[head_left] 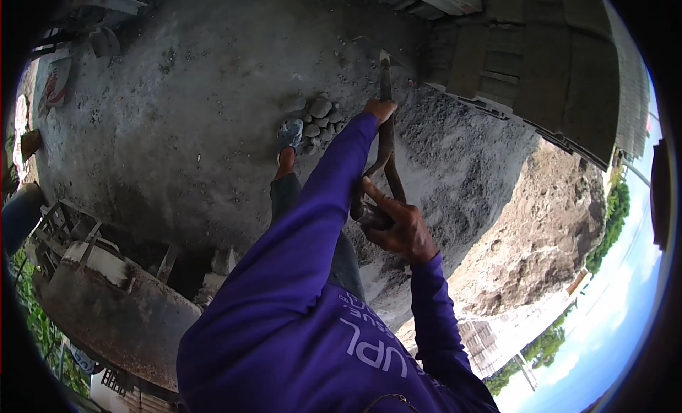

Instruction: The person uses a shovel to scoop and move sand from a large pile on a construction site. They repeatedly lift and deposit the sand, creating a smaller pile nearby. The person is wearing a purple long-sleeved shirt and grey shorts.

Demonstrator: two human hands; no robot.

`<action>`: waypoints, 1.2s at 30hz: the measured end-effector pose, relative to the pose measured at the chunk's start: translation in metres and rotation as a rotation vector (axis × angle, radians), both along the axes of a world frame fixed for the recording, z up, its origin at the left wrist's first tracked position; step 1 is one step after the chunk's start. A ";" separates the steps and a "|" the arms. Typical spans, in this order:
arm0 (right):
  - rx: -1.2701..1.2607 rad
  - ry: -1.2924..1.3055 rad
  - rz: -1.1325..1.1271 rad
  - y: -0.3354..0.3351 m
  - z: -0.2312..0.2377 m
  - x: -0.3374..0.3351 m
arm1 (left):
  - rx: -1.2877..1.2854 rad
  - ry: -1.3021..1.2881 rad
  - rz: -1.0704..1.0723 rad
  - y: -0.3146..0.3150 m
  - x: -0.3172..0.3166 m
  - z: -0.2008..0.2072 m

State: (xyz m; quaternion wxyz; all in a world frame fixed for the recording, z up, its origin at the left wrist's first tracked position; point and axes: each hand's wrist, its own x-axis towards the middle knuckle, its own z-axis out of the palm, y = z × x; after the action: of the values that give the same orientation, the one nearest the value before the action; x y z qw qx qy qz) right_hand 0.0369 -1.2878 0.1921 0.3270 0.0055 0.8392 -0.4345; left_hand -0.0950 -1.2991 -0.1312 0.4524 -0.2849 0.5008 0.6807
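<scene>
Shovel is in both hands, its long axis running away from the body. The left hand is farther out, fingers closed around the shaft; the right hand, nearer the body, has its fingers wrapped on the forked handle.

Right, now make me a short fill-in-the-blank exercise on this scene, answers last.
1. The right hand holds the shovel's forked grip; the ____ hand holds its shaft.
2. Both sleeves are coloured ____.
3. Most heaped stones lie on the picture's ____ side of the shoe.

Missing words: left; purple; right.
</scene>
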 end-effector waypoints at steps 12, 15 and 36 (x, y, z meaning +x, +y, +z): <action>-0.260 -0.053 -0.045 0.013 0.090 0.079 | -0.138 -0.231 0.001 -0.050 0.160 0.088; -0.287 -0.116 -0.059 0.046 0.090 0.085 | -0.210 -0.198 0.028 -0.029 0.155 0.115; -0.176 0.408 -0.266 0.359 0.025 0.306 | -0.285 -0.138 0.507 0.230 0.298 0.062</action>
State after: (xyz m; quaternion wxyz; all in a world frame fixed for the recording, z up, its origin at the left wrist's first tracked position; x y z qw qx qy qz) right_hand 0.3433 -0.9284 0.2172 0.0902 -0.0004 0.8387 -0.5370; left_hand 0.2032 -1.0691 -0.0687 0.2565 -0.5072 0.4722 0.6738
